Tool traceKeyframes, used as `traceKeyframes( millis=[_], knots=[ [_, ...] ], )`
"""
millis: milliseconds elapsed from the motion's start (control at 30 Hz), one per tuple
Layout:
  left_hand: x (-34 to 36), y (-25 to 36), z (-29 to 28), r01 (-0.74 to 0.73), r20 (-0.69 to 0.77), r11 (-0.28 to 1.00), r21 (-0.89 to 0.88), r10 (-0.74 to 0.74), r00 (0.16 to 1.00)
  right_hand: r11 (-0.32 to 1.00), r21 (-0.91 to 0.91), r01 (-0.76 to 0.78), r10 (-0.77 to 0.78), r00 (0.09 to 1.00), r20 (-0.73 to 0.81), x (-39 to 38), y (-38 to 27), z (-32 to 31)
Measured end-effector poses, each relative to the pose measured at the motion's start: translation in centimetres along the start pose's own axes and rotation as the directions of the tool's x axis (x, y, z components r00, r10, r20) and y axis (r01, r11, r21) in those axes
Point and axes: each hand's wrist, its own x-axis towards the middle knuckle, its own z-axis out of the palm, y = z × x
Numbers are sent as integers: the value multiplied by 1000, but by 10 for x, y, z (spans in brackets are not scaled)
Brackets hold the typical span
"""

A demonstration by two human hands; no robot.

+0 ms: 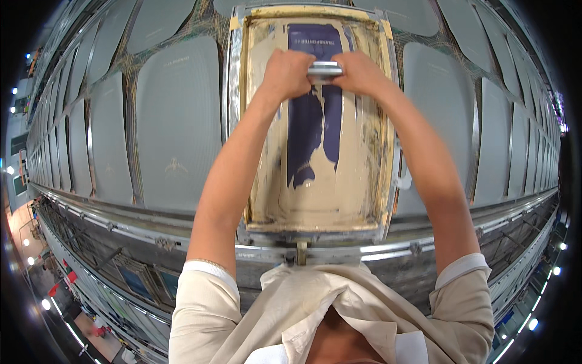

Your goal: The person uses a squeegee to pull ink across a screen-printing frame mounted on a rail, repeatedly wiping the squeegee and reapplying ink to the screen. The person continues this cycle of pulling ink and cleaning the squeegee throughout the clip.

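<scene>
Both my hands grip a metal-handled squeegee (pixel 325 69) across the far part of a screen printing frame (pixel 388 121). My left hand (pixel 289 74) is closed round its left end, my right hand (pixel 362 71) round its right end. Cream-coloured ink (pixel 303 209) covers much of the mesh, thickest at the near end. Dark purple screen mesh (pixel 307 130) shows through in a broad central strip with ragged edges, and pale lettering is visible on it beyond the squeegee. The squeegee's blade is hidden beneath my hands.
Grey fabric panels (pixel 179 121) lie in rows on the long table to both sides of the frame, with more grey panels (pixel 439 121) at the right. A metal rail (pixel 400 250) runs along the table's near edge, close to my body. Framed screens (pixel 136 280) sit below it at the left.
</scene>
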Motion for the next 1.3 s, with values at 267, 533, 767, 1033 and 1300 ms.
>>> traceKeyframes(
  millis=[267,533,767,1033,1300],
  knots=[
    [-221,126,16,57,-3,994,-94,-57,998,998,-12,58,-57,995,86,-211,-112,67],
    [-270,159,-6,78,-146,997,1,-77,986,930,129,-344,364,815,-451,-218,-96,13],
    [-283,150,11,93,-69,996,4,-92,993,733,210,-647,667,620,-413,-212,29,61],
    [-304,146,-19,84,-165,992,-92,-98,981,808,357,-468,586,584,-561,-213,-29,4],
    [-403,-28,-106,144,-108,988,55,-137,985,880,411,-238,468,578,-669,-98,-171,132]
  ],
)
